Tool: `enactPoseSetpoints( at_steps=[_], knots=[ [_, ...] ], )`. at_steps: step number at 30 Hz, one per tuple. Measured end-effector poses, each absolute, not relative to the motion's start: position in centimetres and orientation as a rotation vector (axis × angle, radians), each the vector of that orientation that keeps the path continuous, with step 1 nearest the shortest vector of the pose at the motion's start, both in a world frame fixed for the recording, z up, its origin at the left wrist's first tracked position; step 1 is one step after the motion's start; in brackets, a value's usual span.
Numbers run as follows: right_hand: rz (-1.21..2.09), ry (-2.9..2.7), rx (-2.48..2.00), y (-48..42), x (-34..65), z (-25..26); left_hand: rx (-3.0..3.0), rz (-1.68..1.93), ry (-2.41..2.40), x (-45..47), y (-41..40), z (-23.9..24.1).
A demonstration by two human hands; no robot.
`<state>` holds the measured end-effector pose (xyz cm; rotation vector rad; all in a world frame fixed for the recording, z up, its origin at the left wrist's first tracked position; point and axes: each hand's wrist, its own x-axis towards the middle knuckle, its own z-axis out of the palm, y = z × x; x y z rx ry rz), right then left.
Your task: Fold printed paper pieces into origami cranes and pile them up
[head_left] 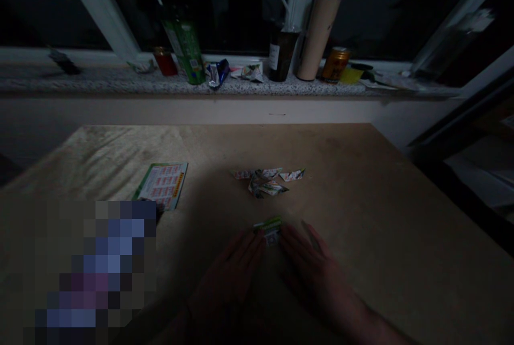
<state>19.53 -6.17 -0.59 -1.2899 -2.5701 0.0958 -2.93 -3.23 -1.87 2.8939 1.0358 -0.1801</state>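
Note:
A small folded piece of green-and-white printed paper (268,230) lies on the tan table (361,200) in dim light. My left hand (233,270) rests flat on the table, with its fingertips touching the paper's left side. My right hand (309,264) also lies flat, fingers stretched toward the paper's right edge. Both hands press the paper from either side. Beyond it sits a small pile of several folded paper pieces (267,180).
A printed leaflet (163,185) lies at the left of the table, beside a blurred-out patch (96,275). The stone windowsill (100,82) behind holds a green bottle (184,47), red can (165,61), dark cup with straw (281,53), tall beige tube (321,23), gold can (335,65) and wrappers.

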Motion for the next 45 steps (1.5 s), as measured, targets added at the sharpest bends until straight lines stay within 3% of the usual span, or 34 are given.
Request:
enactPoseSetpoints(
  at_steps=[7, 19, 31, 40, 45],
  knots=[
    [0.107, -2.583, -1.267, -4.2, 19.1, -0.4, 2.827, -0.176, 0.967, -2.4, -1.0, 1.3],
    [0.239, -2.594, -1.255, -3.4, 18.9, -1.1, 2.723, -0.176, 1.057, -2.1, -1.6, 0.5],
    [0.241, -2.564, -1.295, -3.3, 18.9, -0.8, 2.847, -0.008, 1.159, -2.2, -3.2, -3.3],
    [0.291, -2.567, -1.305, -3.2, 19.2, -0.7, 2.679, -0.272, 1.128, -2.4, -2.1, -1.0],
    [0.191, -2.510, -1.294, -3.4, 19.4, -1.1, 2.746, -0.155, 1.154, -2.7, -2.3, -1.8]
  ],
)
